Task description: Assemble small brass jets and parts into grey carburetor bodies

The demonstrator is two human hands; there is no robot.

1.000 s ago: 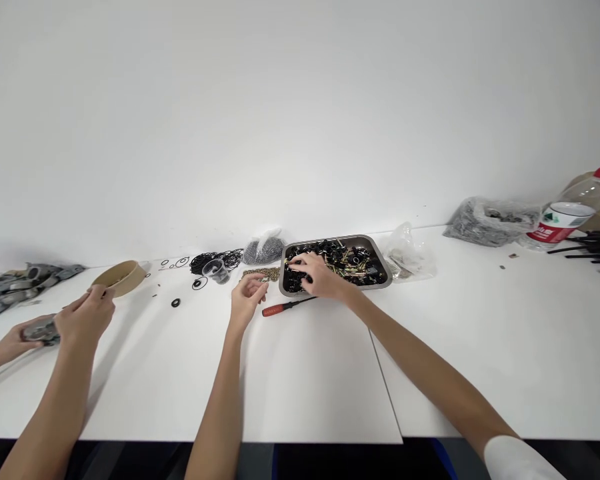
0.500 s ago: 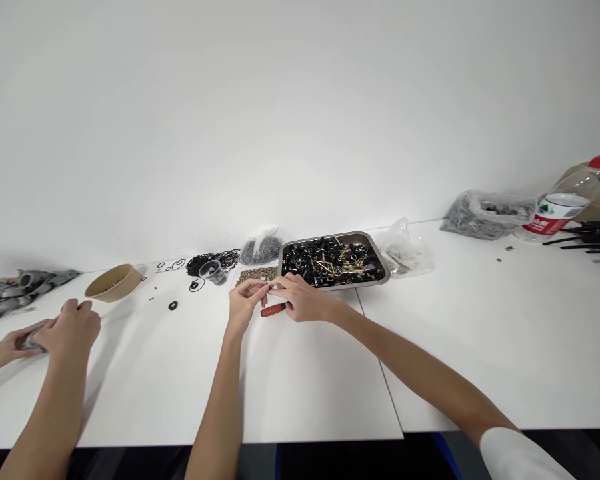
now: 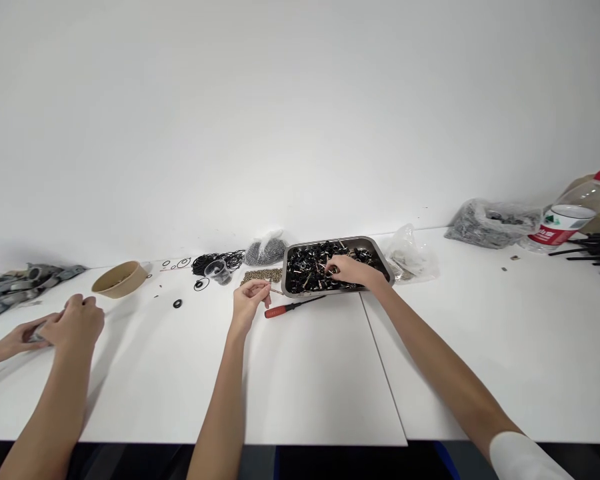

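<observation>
My left hand [image 3: 249, 301] is closed in a pinch above the table. From its fingertips a thin, brass-coloured long screw or pin [image 3: 277, 291] sticks out to the right. My right hand [image 3: 353, 270] reaches into a metal tray [image 3: 390, 272] heaped with small black parts and brass-coloured pins [image 3: 307, 263]. Its fingers are curled down among the parts, and whatever they grip is hidden. A screwdriver with a red handle [image 3: 277, 311] lies just in front of the tray, touched by neither hand. Small brass-coloured pieces [image 3: 263, 275] lie in a pile behind my left hand.
On the left, a co-worker's hands [image 3: 73, 323] hold a grey part near a tan bowl [image 3: 139, 283]. Black rings [image 3: 219, 261], a plastic cup [image 3: 218, 272] and bagged parts [image 3: 266, 251] line the wall. Rightward are a clear bag [image 3: 410, 257], grey bagged parts [image 3: 480, 227] and a bottle [image 3: 555, 230].
My right hand has left my left hand and moved right, into the tray. The screwdriver is now fully visible on the table. My left hand stays nearly in place, with the thin pin now showing.
</observation>
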